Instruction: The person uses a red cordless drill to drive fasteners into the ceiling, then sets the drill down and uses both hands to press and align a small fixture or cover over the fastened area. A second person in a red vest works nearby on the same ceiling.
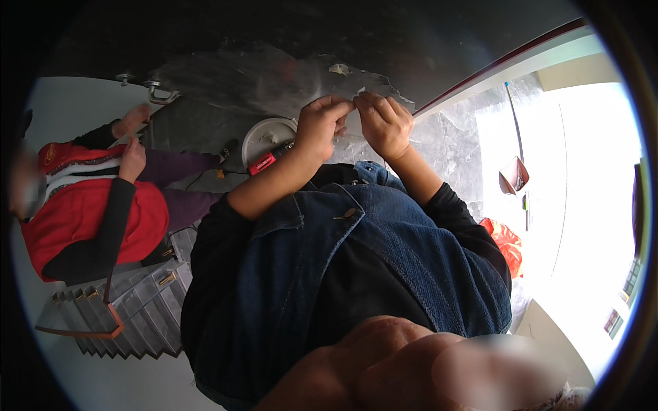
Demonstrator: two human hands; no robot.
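At far left another person in a red vest (89,212) sits beside a grey pleated organizer (130,308); its contents are unclear. A white round container (267,133) lies farther right. The left hand (322,127) and right hand (385,123) pinch a small pale scrap (358,92) between fingertips, held up at the wall.

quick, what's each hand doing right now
Left hand: pinched shut on a small pale scrap.
Right hand: pinching the same scrap.
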